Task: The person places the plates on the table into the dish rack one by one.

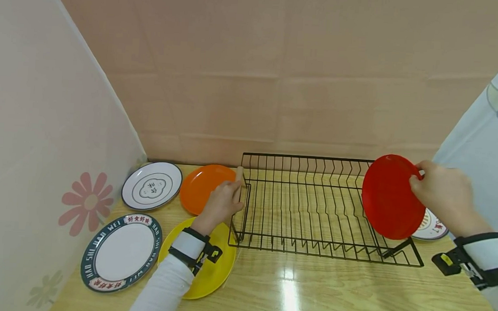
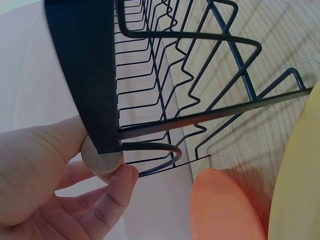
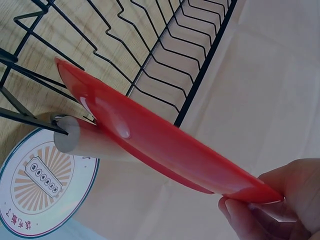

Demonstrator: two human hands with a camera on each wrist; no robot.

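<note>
The red plate [image 1: 393, 196] is in your right hand [image 1: 443, 196]. Your fingers pinch its rim at 3 o'clock, so the plate sticks out from your grip toward 9 o'clock. It stands almost on its edge, with its flat face turned toward you, above the right end of the black wire rack [image 1: 314, 207]. In the right wrist view the plate runs long and thin, and its far edge is close to the pale wooden handle [image 3: 80, 139] at that end of the rack. You cannot tell if they touch.

Your right hand is the near one to this plate. Your left hand [image 1: 222, 202] is well apart from it, at the rack's left end, with its fingers curled round the pale handle there [image 2: 101, 159].

The rack sits on a light wooden table [image 1: 330, 293] that shines. At 9 o'clock from the rack lie an orange plate [image 1: 204, 183], a yellow plate [image 1: 214, 272] under your left wrist, and two white plates with writing [image 1: 152, 185] [image 1: 120, 252]. One more patterned plate [image 1: 430, 228] lies flat behind the red one. Cloth walls stand close on the left, back and right.
</note>
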